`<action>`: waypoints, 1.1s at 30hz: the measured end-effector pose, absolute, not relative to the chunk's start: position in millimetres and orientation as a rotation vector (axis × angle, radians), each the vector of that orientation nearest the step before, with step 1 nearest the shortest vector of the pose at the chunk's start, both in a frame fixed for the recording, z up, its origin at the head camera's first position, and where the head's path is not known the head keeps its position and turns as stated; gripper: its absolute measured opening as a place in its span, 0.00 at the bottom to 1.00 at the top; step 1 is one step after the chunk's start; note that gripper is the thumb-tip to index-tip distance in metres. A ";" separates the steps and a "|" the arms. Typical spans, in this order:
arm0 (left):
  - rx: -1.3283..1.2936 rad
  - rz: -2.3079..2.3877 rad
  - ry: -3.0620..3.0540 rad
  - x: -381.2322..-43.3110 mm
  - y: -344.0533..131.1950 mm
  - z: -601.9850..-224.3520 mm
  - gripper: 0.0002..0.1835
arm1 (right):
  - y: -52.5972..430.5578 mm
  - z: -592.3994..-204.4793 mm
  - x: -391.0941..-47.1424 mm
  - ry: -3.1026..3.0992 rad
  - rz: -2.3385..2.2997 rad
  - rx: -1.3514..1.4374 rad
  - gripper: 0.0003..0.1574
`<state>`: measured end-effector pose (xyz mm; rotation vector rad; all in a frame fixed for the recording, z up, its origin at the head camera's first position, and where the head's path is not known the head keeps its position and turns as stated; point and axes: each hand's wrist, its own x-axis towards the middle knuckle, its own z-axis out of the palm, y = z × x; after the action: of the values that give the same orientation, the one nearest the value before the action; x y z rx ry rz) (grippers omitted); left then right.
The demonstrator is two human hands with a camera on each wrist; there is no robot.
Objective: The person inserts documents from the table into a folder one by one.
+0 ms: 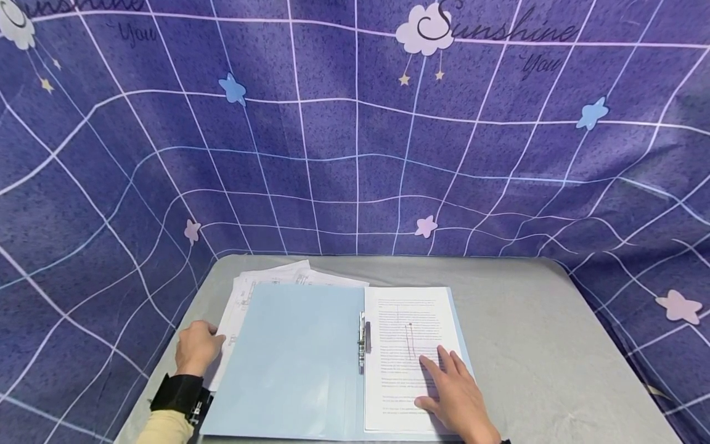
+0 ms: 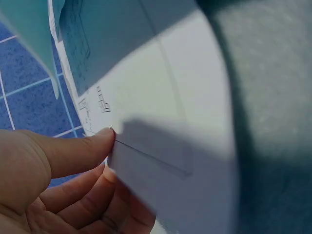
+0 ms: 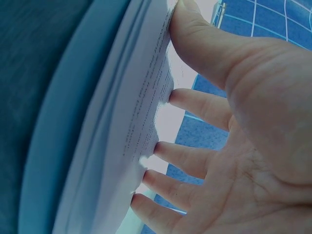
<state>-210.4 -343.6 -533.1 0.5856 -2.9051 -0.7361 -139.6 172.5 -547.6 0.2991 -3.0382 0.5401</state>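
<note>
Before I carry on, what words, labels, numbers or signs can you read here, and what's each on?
"Sunshine": blue-purple cloth, upper right.
"You": same cloth, below that.
"unshine": cloth, upper left, cut by the picture's edge.
"You": cloth, below that.
Printed lines on the page in the folder: too small to read.
Marks on the loose sheets: too small or blurred.

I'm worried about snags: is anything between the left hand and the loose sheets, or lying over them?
Nothing visible separates the left hand from the loose sheets; it pinches their edge. The folder's blue left cover, however, lies over part of them.
</note>
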 end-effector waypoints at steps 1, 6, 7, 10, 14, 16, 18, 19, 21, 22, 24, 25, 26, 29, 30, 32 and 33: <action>0.590 -0.742 -2.898 -210.4 -344.1 -533.1 0.17 | 172.5 -547.7 -139.6 -3.039 0.541 0.297 0.50; 0.601 -0.737 -2.886 -210.4 -344.5 -531.4 0.11 | 172.6 -547.7 -139.4 -3.043 0.539 0.293 0.50; 0.602 -0.737 -2.888 -210.4 -344.8 -531.1 0.11 | 172.6 -547.7 -139.1 -3.039 0.540 0.297 0.50; 0.610 -0.739 -2.893 -209.8 -345.7 -529.5 0.11 | 172.6 -548.1 -138.4 -3.025 0.545 0.308 0.49; 0.638 -0.751 -2.881 -206.2 -346.6 -524.4 0.11 | 173.2 -548.5 -137.7 -3.011 0.551 0.321 0.49; 0.637 -0.757 -2.861 -204.0 -346.9 -519.8 0.10 | 173.3 -548.5 -137.6 -3.010 0.554 0.323 0.49; 0.641 -0.763 -2.834 -201.8 -347.2 -513.7 0.09 | 173.4 -548.5 -137.5 -3.009 0.551 0.323 0.49; 0.640 -0.762 -2.823 -201.0 -347.4 -510.4 0.09 | 173.5 -548.5 -137.5 -3.008 0.550 0.323 0.49; 0.645 -0.754 -2.803 -199.8 -347.5 -502.8 0.09 | 173.6 -548.3 -137.4 -3.003 0.548 0.322 0.49; 0.645 -0.745 -2.793 -199.2 -347.6 -498.7 0.08 | 174.0 -548.4 -137.5 -3.000 0.546 0.324 0.49; 0.645 -0.730 -2.764 -197.2 -347.1 -489.4 0.08 | 174.5 -548.4 -137.7 -2.997 0.545 0.324 0.49; 0.634 -0.717 -2.746 -196.0 -346.6 -484.6 0.08 | 174.8 -548.5 -137.8 -2.997 0.546 0.324 0.49; 0.621 -0.704 -2.723 -194.9 -346.2 -479.9 0.07 | 175.0 -548.5 -137.8 -3.000 0.544 0.324 0.49; 0.552 -0.654 -2.648 -190.7 -342.9 -463.4 0.06 | 174.9 -548.6 -137.9 -3.011 0.541 0.317 0.50; 0.531 -0.638 -2.623 -189.3 -341.3 -457.9 0.06 | 175.0 -548.7 -138.0 -3.015 0.539 0.316 0.50; 0.495 -0.601 -2.569 -187.0 -337.0 -446.6 0.06 | 175.1 -548.6 -138.1 -3.014 0.537 0.317 0.50; 0.479 -0.582 -2.541 -185.9 -334.7 -440.9 0.06 | 175.1 -548.5 -138.1 -3.012 0.538 0.317 0.49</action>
<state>-185.9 -334.7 -440.9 0.4788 -2.5407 -0.5816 -138.1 175.1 -548.5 0.3169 -3.0121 0.5385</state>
